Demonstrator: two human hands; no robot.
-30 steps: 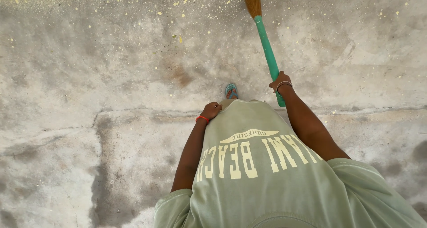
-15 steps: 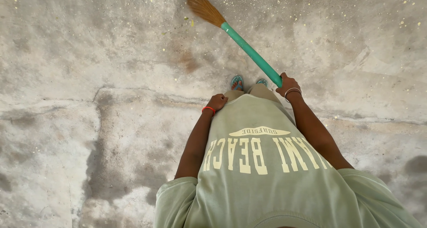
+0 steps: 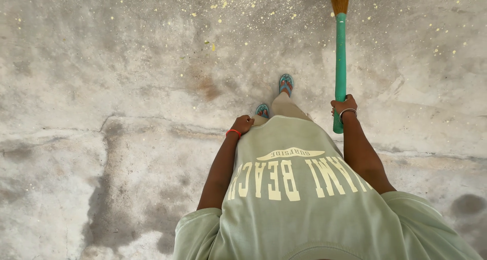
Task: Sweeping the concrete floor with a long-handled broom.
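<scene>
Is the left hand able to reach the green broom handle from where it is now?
Probably yes. The left hand rests closed at the shirt hem, apart from the broom handle that the right hand grips. Only the person's own body lies between, so it must cross in front.

Right hand (image 3: 344, 106) is wrapped around the green broom handle (image 3: 340, 62), which runs straight to the far edge; open concrete floor (image 3: 101, 77) lies on both sides of it. Left hand (image 3: 243, 123) sits against the shirt hem (image 3: 284, 125), bare floor to its left. Only obstacles ahead: two sandalled feet (image 3: 286, 83) between the hands. Yellow specks (image 3: 223, 1) lie flat at the far side.
</scene>
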